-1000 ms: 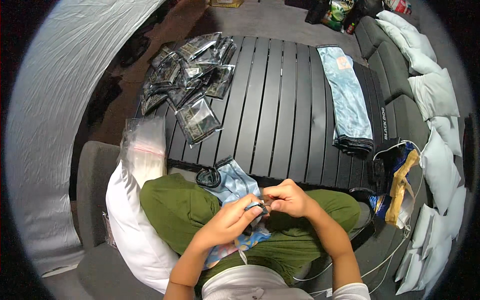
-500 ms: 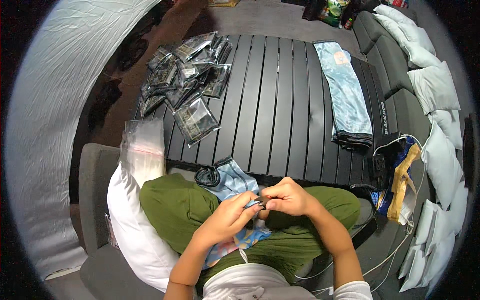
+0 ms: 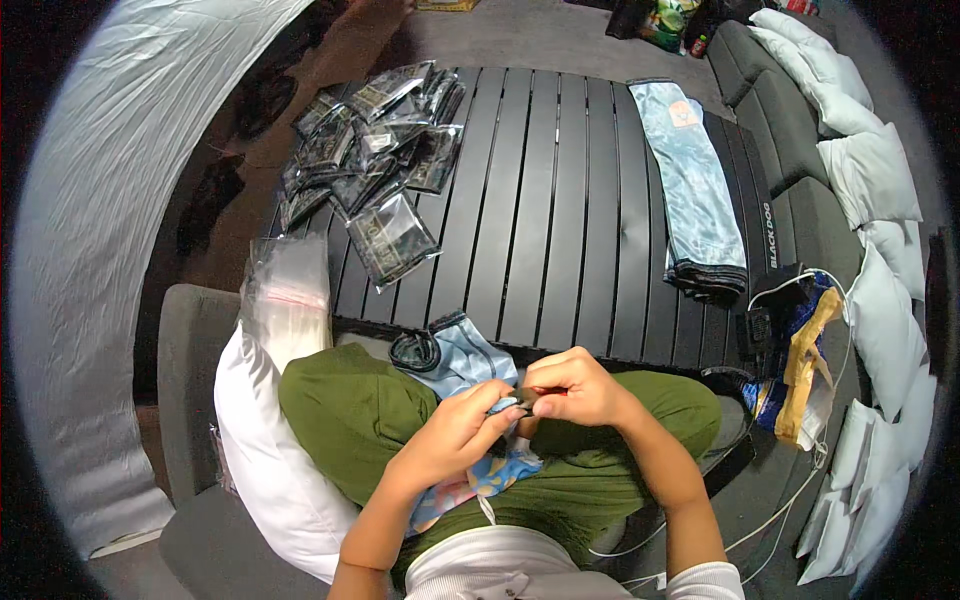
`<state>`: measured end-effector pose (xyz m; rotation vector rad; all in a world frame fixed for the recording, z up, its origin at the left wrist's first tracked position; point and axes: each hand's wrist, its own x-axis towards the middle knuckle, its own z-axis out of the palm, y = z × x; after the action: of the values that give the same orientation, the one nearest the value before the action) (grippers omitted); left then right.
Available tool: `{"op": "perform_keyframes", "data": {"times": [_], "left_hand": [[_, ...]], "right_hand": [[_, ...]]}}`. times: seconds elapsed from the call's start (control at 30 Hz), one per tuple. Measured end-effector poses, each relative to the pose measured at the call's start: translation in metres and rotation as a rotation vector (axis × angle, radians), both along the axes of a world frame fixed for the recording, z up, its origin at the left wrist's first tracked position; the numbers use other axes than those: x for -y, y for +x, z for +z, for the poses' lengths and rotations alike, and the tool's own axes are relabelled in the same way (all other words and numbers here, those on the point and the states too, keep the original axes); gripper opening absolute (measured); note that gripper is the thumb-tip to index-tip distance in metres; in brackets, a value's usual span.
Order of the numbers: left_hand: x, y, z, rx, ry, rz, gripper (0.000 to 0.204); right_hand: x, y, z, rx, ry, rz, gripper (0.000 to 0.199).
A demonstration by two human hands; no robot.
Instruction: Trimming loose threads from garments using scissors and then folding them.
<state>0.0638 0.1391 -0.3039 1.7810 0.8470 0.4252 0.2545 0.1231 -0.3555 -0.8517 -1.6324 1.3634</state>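
Note:
Above my lap, my left hand (image 3: pixel 452 430) is closed on a light-blue fabric piece (image 3: pixel 503 404) with a dark edge. My right hand (image 3: pixel 578 390) meets it and pinches the dark edge between thumb and fingers. Most of that piece is hidden by my hands. Just beyond, a light-blue tubular fabric piece (image 3: pixel 468 362) with a rolled black end lies against the table's near edge. Under my left wrist rests a blue, pink and yellow patterned cloth (image 3: pixel 455 497).
On the black slatted table (image 3: pixel 520 210) are piled clear-bagged dark packets (image 3: pixel 395 240) at left and stacked light-blue fabric pieces (image 3: pixel 695 180) at right. Clear plastic bags (image 3: pixel 290 300) stand beside a white pillow (image 3: pixel 265 450). White cables (image 3: pixel 775 515) run at right near a grey sofa (image 3: pixel 800 200) with pale cushions.
My right hand has shifted slightly up at the dark edge, and more of that edge shows between my hands. My left hand is nearly still.

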Motion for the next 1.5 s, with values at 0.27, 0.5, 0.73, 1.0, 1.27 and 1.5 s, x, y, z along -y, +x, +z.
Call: {"op": "perform_keyframes", "data": {"times": [0.27,0.5,0.73,1.0,1.27,1.5], "left_hand": [[-0.001,-0.003,-0.003,0.004,-0.037,-0.005,0.011],[-0.001,-0.002,-0.004,-0.002,0.005,-0.043,0.011],[-0.002,-0.001,0.000,0.007,-0.008,-0.051,0.012],[-0.002,0.000,0.002,0.010,-0.057,-0.031,0.012],[-0.001,-0.001,0.001,0.013,-0.024,-0.019,0.012],[-0.001,0.000,-0.003,-0.012,0.038,-0.058,0.011]], "right_hand": [[0.000,0.004,0.004,0.029,-0.018,0.027,0.057],[0.002,0.004,0.000,0.074,0.090,-0.018,0.049],[0.001,0.006,0.001,0.095,0.076,-0.029,0.045],[-0.003,0.016,0.000,0.018,0.018,-0.063,0.057],[-0.001,0.015,0.002,0.181,0.159,-0.021,0.042],[0.000,0.013,0.001,0.242,0.218,-0.040,0.041]]}}
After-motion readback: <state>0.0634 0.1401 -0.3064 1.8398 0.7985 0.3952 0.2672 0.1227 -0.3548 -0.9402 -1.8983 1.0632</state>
